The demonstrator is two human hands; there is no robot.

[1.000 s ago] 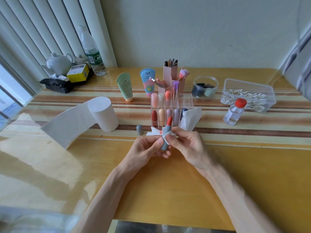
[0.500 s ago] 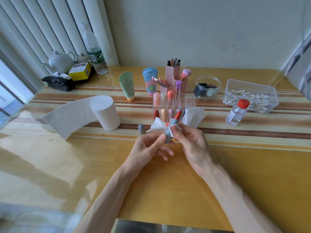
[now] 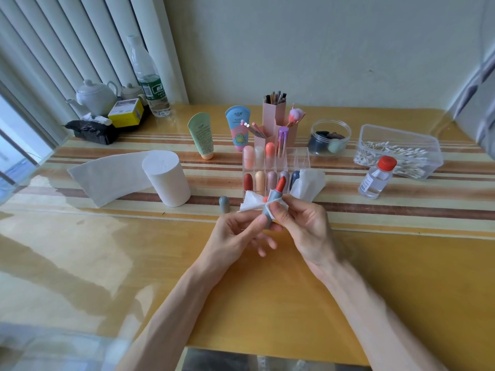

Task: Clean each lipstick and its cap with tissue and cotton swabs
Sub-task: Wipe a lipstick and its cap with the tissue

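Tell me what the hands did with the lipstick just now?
The lipstick has tipped its red end to the right and risen a little. The tissue round it now fans out further left. The left hand still pinches the tube's base, its lower fingers looser; the right hand still pinches tissue against the tube. The grey cap, tissue roll and organizer stayed put.

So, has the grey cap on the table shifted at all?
No: the grey cap stands in the same spot between the tissue roll and the clear organizer.

Bright window daylight, tabletop (image 3: 80,263) glare, fisheye edges.
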